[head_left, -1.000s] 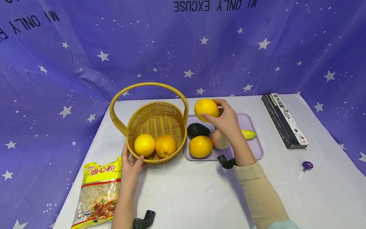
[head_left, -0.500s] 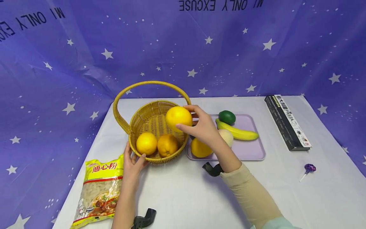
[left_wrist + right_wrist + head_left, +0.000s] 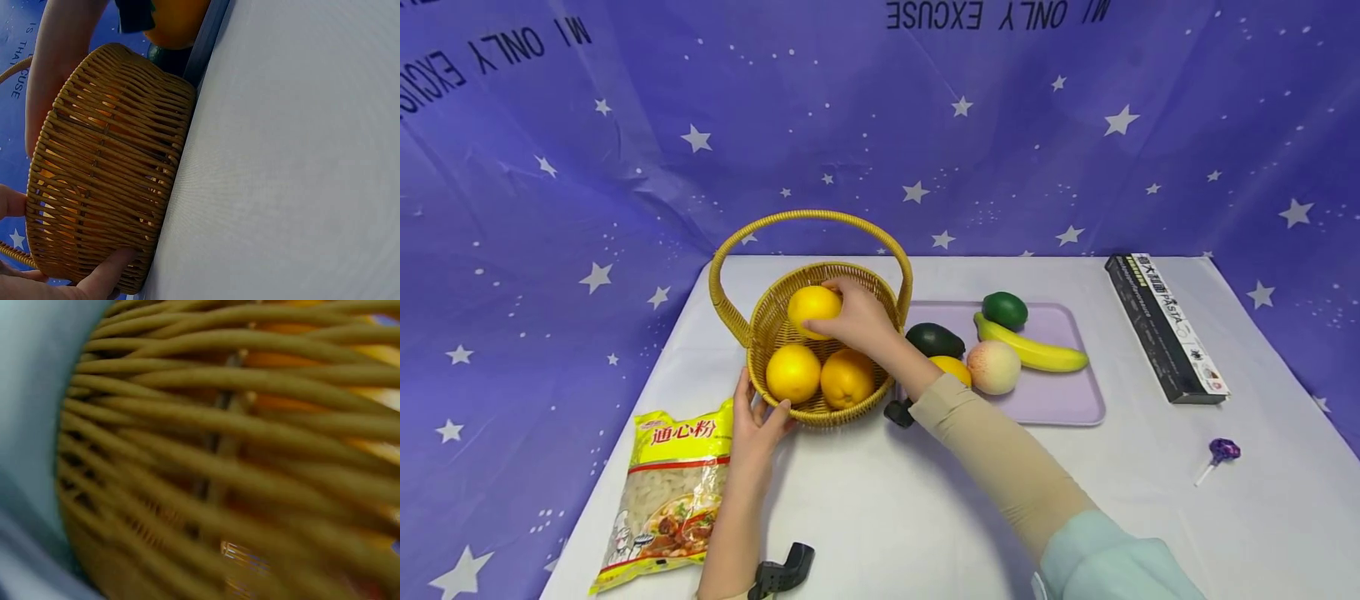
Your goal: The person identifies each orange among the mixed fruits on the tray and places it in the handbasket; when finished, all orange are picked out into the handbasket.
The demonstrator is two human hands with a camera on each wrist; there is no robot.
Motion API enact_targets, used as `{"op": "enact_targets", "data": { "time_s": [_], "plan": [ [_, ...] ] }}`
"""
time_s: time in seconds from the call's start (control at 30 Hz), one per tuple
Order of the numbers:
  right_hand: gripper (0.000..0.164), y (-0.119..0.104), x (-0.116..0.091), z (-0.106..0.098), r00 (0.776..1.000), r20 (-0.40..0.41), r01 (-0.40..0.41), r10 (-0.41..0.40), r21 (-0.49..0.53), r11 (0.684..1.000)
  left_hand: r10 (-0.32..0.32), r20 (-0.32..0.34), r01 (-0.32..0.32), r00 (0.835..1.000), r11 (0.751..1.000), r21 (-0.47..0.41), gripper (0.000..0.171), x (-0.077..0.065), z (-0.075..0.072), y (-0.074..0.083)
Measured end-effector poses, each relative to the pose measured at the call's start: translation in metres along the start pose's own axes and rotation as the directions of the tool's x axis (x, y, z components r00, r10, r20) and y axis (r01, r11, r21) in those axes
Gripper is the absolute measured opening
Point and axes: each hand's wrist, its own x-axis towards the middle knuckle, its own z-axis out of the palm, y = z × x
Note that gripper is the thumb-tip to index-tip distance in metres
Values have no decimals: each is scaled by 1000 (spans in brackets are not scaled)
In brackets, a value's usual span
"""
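Observation:
My right hand [image 3: 862, 318] grips a yellow-orange orange [image 3: 814, 312] inside the mouth of the woven basket [image 3: 758, 342], above its floor. Two more oranges, a left one [image 3: 793, 373] and a right one [image 3: 847, 379], lie at the basket's near side. My left hand [image 3: 756, 433] holds the basket's near-left rim, thumb on the edge and fingers against the outer wall. In the left wrist view, fingers of this hand [image 3: 106, 273] press the wicker side [image 3: 112, 169]. The right wrist view shows only blurred wicker [image 3: 219, 437] up close; the hand is out of that frame.
Right of the basket, a lilac tray [image 3: 1060, 408] bears an avocado [image 3: 935, 340], a banana [image 3: 1037, 350], a peach [image 3: 994, 367], a green fruit [image 3: 1004, 310] and a partly hidden yellow-orange fruit [image 3: 953, 368]. A pasta bag [image 3: 673, 492], black pasta box [image 3: 1165, 329] and lollipop [image 3: 1223, 451] lie around.
My right hand has carried the orange left from above the tray into the basket's mouth. My left hand stays on the rim. The view has shifted slightly.

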Motion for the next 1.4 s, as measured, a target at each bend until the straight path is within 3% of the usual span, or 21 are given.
{"op": "enact_targets", "data": {
  "time_s": [0.4,0.7,1.03,1.2,1.4],
  "plan": [
    [68,2,23,30,993,60,-103,106,-43,994,5,1,-5,1000,1000,-2,84,0,-2,-1],
    [70,11,23,39,992,81,-90,95,-57,994,5,-1,-5,1000,1000,1,84,0,0,-1],
    [66,3,19,34,993,115,-18,24,-55,998,1,-3,-1,1000,1000,8,83,0,1,0],
    [69,-8,10,22,993,117,20,-11,-82,996,14,6,-14,1000,1000,7,84,0,2,0],
    [74,-19,-10,0,991,112,89,-77,-111,990,-14,-2,14,1000,1000,3,84,0,1,2]
  ]
}}
